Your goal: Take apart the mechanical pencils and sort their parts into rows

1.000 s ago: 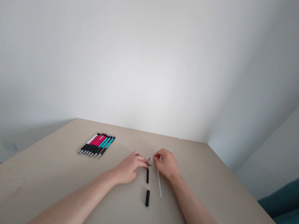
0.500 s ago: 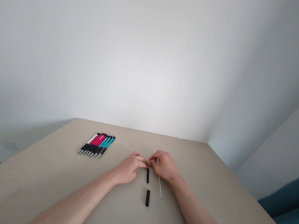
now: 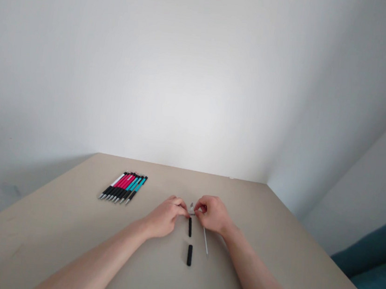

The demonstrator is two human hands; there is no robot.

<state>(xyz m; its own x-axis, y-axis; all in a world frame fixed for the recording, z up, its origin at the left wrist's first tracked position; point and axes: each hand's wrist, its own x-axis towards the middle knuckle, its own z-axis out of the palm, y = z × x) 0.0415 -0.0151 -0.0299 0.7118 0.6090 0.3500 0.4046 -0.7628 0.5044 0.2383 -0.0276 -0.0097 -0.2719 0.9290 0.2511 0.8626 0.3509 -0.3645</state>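
Note:
My left hand [image 3: 165,216] and my right hand [image 3: 213,214] meet fingertip to fingertip on the beige table [image 3: 64,222], both pinched on a tiny metal pen part [image 3: 191,213] that is too small to name. Just below the fingers lies a thin black pen piece [image 3: 190,227]. A shorter, thicker black piece [image 3: 189,255] lies nearer to me. A thin white refill [image 3: 205,241] runs out from under my right hand toward me.
A row of several assembled pens [image 3: 123,187] in white, pink and teal with black grips lies at the far left of the table. A white wall stands behind the table. A dark teal seat [image 3: 374,274] is at the right.
My right hand moved left to meet my left hand at the small part. The pen pieces and the row of pens stayed where they were.

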